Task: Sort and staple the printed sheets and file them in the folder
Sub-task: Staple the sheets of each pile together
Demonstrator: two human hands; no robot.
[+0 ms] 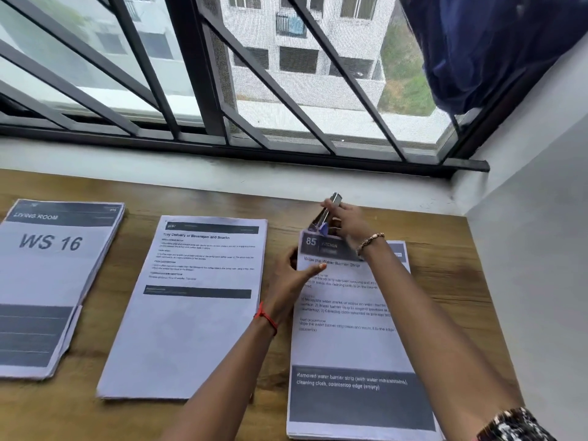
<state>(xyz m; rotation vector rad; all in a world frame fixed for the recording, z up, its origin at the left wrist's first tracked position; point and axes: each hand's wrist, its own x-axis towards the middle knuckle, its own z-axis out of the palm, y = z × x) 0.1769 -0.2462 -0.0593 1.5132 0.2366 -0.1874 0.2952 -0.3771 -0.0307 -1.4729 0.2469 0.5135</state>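
My left hand (294,275) pinches the kitchen sheets (346,342) square near the right edge of the table (445,268), so my right hand (348,222), gripping the stapler (331,206), should squeeze firmly on their far-left corner.

The stapler (329,211) in your right hand (346,222) is bright metal with a glossy finish. The sheets (343,338) at your left hand (291,275) are smooth, matt paper with grey print. To the right of your right hand, the table (445,281) is matt wood with visible grain. Above that hand, the curtain (493,43) is dark blue cloth.
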